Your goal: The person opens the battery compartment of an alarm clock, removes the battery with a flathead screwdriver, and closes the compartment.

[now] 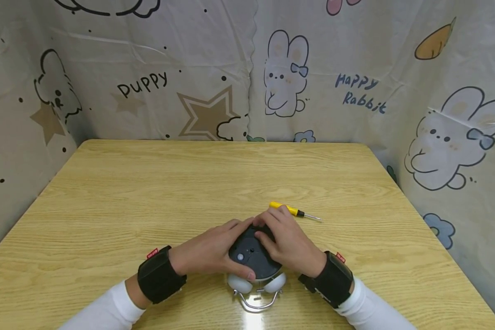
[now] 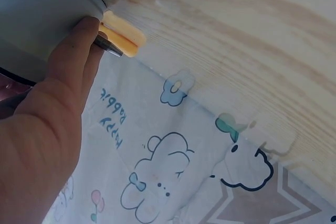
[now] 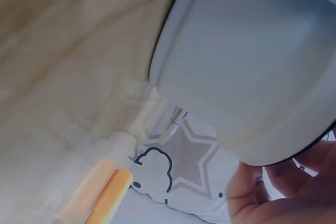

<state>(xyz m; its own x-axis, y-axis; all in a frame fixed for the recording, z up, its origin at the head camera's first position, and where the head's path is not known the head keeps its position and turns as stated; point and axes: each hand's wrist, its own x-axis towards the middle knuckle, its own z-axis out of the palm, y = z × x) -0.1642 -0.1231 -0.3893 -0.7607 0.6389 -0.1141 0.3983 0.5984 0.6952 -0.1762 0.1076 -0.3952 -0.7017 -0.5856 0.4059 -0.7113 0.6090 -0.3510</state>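
A twin-bell alarm clock [image 1: 247, 245] lies face down on the table, its dark back upward and its two white bells and metal handle toward me. My left hand [image 1: 214, 250] grips the clock's left side, thumb along the near edge and fingers at the far edge. From the right, my right hand [image 1: 293, 245] holds the far right rim, its thumb on the dark back. The clock's pale casing [image 3: 247, 66] fills much of the right wrist view, with a small metal foot [image 3: 174, 121] sticking out. In the left wrist view, my left hand [image 2: 58, 93] lies against the casing.
Just beyond my right hand lies a yellow-handled screwdriver [image 1: 286, 209], its metal shaft pointing right. The wooden table [image 1: 148, 183] reaches back to a printed curtain [image 1: 214, 59] that hangs behind it and along both sides.
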